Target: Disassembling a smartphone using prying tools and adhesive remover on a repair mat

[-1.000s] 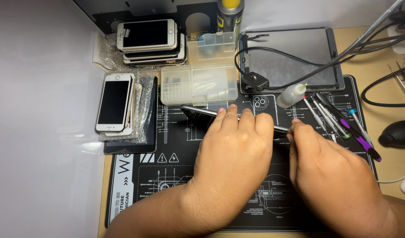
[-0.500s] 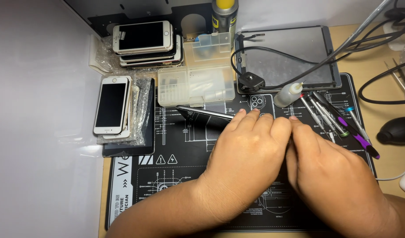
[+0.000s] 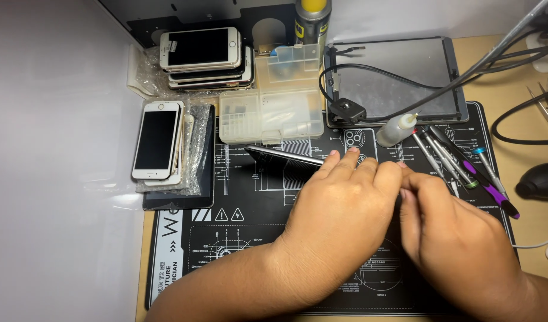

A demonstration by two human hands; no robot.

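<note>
Fingers (image 3: 351,164) of both hands stay bunched over dark phone (image 3: 283,156); unmoved.

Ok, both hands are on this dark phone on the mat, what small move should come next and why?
Probably keep the left hand pressing the dark phone steady while the right hand works at its right end. The phone sits tilted, its left end raised off the black mat, and both hands meet at the other end, so it could slip. What the right hand pinches is hidden.
</note>
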